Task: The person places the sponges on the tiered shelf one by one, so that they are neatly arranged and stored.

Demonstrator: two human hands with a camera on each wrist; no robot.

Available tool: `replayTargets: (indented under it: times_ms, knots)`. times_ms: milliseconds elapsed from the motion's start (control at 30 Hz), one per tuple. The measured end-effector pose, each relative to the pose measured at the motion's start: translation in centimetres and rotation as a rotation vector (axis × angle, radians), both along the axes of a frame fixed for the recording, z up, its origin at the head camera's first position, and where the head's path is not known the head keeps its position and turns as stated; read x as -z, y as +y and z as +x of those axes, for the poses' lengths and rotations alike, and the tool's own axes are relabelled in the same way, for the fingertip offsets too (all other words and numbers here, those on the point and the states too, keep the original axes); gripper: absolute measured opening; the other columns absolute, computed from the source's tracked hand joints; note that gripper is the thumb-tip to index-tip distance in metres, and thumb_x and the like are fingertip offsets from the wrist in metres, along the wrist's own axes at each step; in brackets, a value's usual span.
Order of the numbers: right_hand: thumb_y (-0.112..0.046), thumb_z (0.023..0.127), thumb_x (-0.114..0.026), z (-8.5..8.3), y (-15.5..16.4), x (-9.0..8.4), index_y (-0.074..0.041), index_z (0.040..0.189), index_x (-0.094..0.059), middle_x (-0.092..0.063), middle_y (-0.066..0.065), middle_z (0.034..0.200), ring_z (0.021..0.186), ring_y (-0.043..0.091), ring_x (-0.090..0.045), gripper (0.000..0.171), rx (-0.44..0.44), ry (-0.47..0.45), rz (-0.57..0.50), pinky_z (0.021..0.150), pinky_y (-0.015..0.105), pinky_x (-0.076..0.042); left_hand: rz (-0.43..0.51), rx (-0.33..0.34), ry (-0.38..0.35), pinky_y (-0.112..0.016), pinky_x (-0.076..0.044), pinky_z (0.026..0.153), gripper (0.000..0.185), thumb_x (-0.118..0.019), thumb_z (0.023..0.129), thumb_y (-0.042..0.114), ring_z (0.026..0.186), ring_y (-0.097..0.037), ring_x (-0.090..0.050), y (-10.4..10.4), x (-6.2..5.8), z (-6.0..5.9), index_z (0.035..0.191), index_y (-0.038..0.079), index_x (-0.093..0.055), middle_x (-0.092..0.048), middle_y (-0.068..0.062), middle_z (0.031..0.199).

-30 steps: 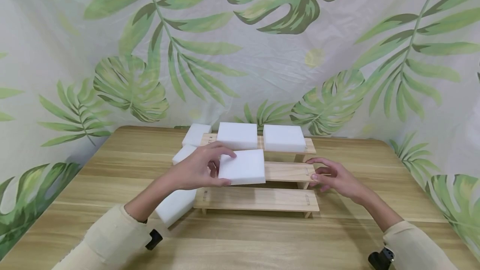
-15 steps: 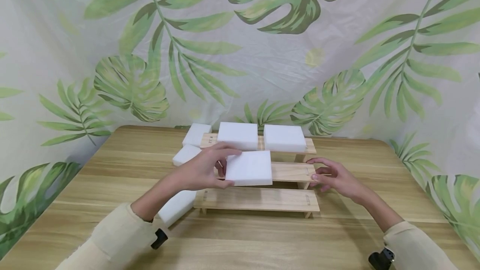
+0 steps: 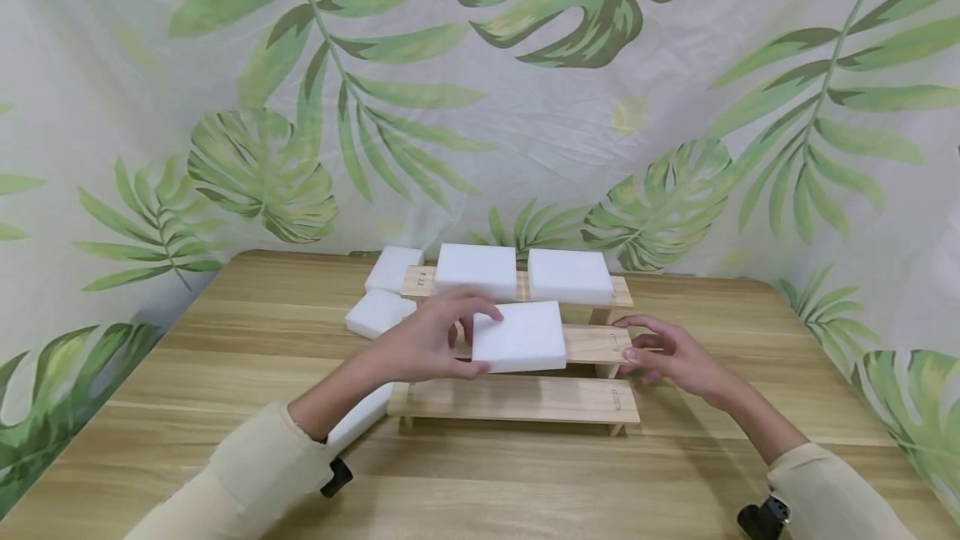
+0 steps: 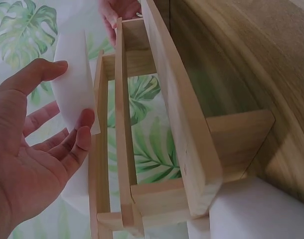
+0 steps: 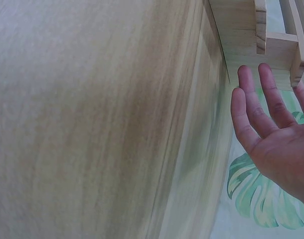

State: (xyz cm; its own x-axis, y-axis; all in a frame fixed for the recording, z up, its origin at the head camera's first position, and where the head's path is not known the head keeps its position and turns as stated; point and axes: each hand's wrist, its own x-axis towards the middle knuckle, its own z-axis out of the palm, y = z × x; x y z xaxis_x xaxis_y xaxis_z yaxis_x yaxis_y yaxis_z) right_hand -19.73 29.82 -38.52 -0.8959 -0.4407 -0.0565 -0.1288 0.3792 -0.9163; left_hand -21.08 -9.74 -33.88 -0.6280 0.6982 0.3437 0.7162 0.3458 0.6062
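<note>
— What's the left hand (image 3: 427, 344) got?

— A white foam block (image 3: 519, 337), thumb under its near edge and fingers curled over the top at the block's nine o'clock side. It sits flat on the middle step of the three-step wooden rack (image 3: 517, 399), toward the centre. The wrist view shows the same pinch: thumb on one face, fingertips (image 4: 82, 130) on the other.

— And the right hand (image 3: 663, 351)?

— At three o'clock from the block, at the rack's right end. Fingers loosely spread, barely bent, gripping nothing; the tips are at the end of the middle step, though I can't tell if they touch it.

— The top step?

— Two more foam blocks up there, at twelve o'clock from the held one: one left (image 3: 476, 271), one right (image 3: 569, 276), just apart.

— Anything off the rack?

— Three blocks on the wooden table (image 3: 150, 407), all at the rack's left end: one by the top step (image 3: 393, 268), one nearer (image 3: 377, 312), one half hidden behind the left forearm (image 3: 360, 417).
</note>
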Motion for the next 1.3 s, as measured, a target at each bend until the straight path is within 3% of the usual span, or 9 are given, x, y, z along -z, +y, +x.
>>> replayTargets:
  times_ms: [367, 800, 1033, 1300]
  knots:
    - [-0.014, 0.106, -0.060, 0.0, 0.0, 0.0, 0.004, 0.150, -0.040, -0.067, 0.018, 0.111, 0.101, 0.028, -0.074, 0.052, -0.008, -0.008, -0.007, 0.081, 0.045, -0.060, -0.030, 0.030, 0.015, -0.021, -0.052, 0.066, 0.046, -0.089, 0.080, 0.015, 0.080, -0.015, -0.064, 2.3, 0.6, -0.1, 0.120, 0.006, -0.068, -0.061, -0.012, 0.131]
    - [-0.014, 0.105, -0.062, -0.1, 0.1, 0.1, 0.003, 0.151, -0.040, -0.065, 0.021, 0.114, 0.101, 0.032, -0.073, 0.054, 0.007, -0.015, -0.005, 0.080, 0.047, -0.061, -0.037, 0.049, 0.057, -0.023, -0.054, 0.073, 0.043, -0.089, 0.080, 0.014, 0.080, -0.018, -0.065, 4.8, 1.4, -0.5, 0.116, 0.003, -0.069, -0.064, -0.010, 0.115]
    - [-0.015, 0.105, -0.062, -0.1, 0.1, 0.1, 0.004, 0.151, -0.040, -0.067, 0.020, 0.114, 0.100, 0.028, -0.074, 0.054, 0.006, -0.014, -0.004, 0.079, 0.046, -0.061, -0.065, 0.043, 0.109, -0.025, -0.053, 0.081, 0.042, -0.088, 0.081, 0.016, 0.080, -0.017, -0.064, 5.7, 1.3, -0.6, 0.116, 0.002, -0.069, -0.064, -0.016, 0.127]
    - [-0.014, 0.105, -0.062, -0.1, 0.0, 0.0, 0.004, 0.150, -0.041, -0.067, 0.021, 0.114, 0.099, 0.029, -0.073, 0.053, 0.004, -0.004, -0.006, 0.079, 0.046, -0.061, -0.119, 0.037, 0.074, -0.022, -0.051, 0.081, 0.041, -0.086, 0.084, 0.018, 0.082, -0.016, -0.064, 6.7, 1.2, -0.6, 0.118, 0.003, -0.069, -0.061, -0.018, 0.136]
